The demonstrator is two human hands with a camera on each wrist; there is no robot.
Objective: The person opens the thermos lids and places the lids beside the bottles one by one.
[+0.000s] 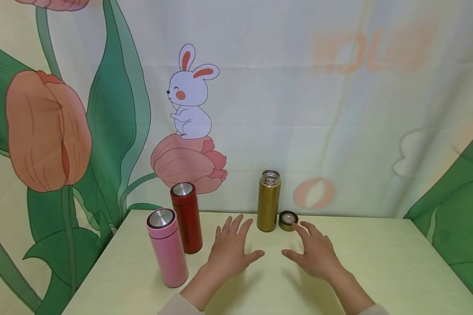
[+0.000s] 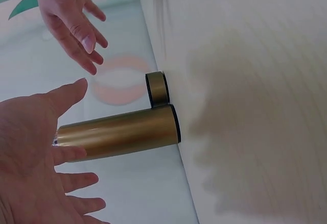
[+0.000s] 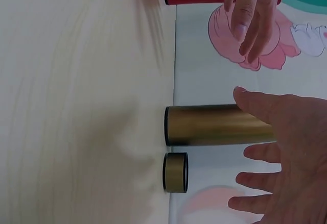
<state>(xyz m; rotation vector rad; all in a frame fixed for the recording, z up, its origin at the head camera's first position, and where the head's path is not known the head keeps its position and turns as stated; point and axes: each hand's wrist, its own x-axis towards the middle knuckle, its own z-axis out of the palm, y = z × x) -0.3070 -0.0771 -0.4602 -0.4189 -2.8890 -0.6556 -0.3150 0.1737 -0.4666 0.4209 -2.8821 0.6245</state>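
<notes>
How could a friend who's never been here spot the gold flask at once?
Find the pale table, then its back edge by the patterned cloth. The gold flask stands upright there, just left of a small gold lid. Unlike the red flask and pink flask, it is uncapped, showing a silvery mouth.

High head, close wrist views share gold flask point(image 1: 268, 203).

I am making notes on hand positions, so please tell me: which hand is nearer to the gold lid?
The right hand: it hovers on the near side of the gold lid, slightly right. The left hand is farther off, to the lid's left.
</notes>
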